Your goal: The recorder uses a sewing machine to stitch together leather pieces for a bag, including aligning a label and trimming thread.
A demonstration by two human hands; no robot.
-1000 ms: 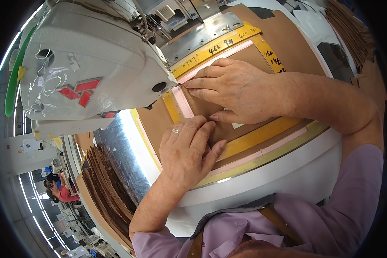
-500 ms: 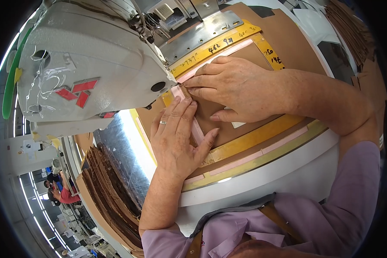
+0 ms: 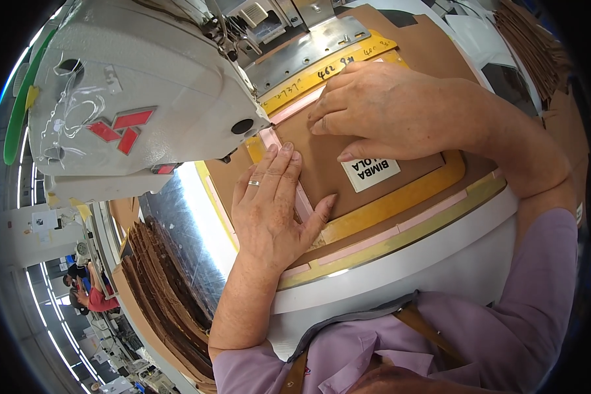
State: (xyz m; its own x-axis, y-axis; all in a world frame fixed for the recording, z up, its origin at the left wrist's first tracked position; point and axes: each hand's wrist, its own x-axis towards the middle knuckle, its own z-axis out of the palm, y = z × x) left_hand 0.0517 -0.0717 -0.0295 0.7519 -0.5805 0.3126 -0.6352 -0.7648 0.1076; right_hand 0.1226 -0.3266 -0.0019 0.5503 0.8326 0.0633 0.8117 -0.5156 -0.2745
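Our right hand (image 3: 394, 111) has shifted toward 2 o'clock, baring more white label (image 3: 377, 178); it bends loosely, unclenched, over the brown panel (image 3: 318, 164), while our left hand (image 3: 266, 210) lies flat, grasping nothing, at its 8 o'clock. With the panel inside the yellow frame (image 3: 374, 215), at the sewing machine's (image 3: 184, 85) 3 o'clock, we seem to be aligning; next calls for light, even pressure.

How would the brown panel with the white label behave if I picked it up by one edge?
The brown panel looks thin and broad, so it would probably sag somewhat rather than stay rigid. Its thinness also suggests it's light for its size. Lying flat within the yellow frame, it seems unlikely to roll or tip.
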